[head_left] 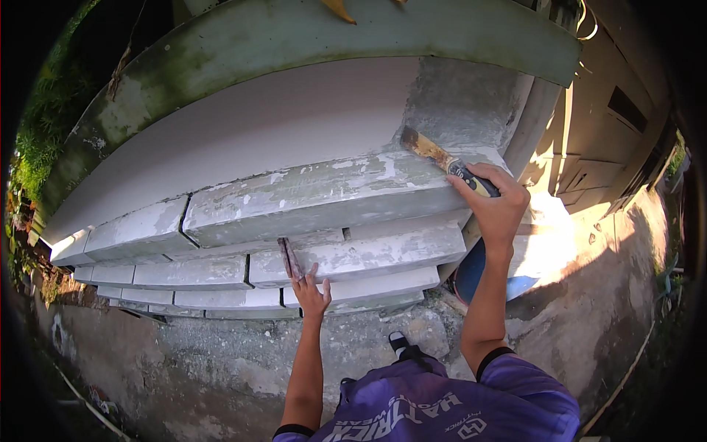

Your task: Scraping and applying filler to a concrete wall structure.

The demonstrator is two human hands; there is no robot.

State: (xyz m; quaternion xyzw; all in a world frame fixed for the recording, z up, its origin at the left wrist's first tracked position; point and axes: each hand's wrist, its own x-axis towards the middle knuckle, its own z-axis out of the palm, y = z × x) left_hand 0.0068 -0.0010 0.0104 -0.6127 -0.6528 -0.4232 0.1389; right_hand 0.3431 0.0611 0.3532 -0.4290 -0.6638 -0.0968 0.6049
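Observation:
My right hand [501,202] is closed around the black and yellow handle of a putty knife [434,153]. The knife's stained, rusty blade points up and left, its tip at the lower edge of a grey patch [460,103] on the white wall [294,121]. Lower and to the left, my left hand [313,296] grips a narrow, dark reddish, stained flat tool [289,256], with some fingers spread. That tool stands in front of the stepped ledges; its exact kind is unclear. The top ledge [317,188] has patchy white and grey-green paint.
Lower ledges [361,254] step down below, with dark gaps between sections. A mossy green curved band [243,55] overhangs the wall. A blue rounded object [471,276] stands behind my right forearm. Rough concrete ground [199,361] lies below; plants [37,140] grow at the left.

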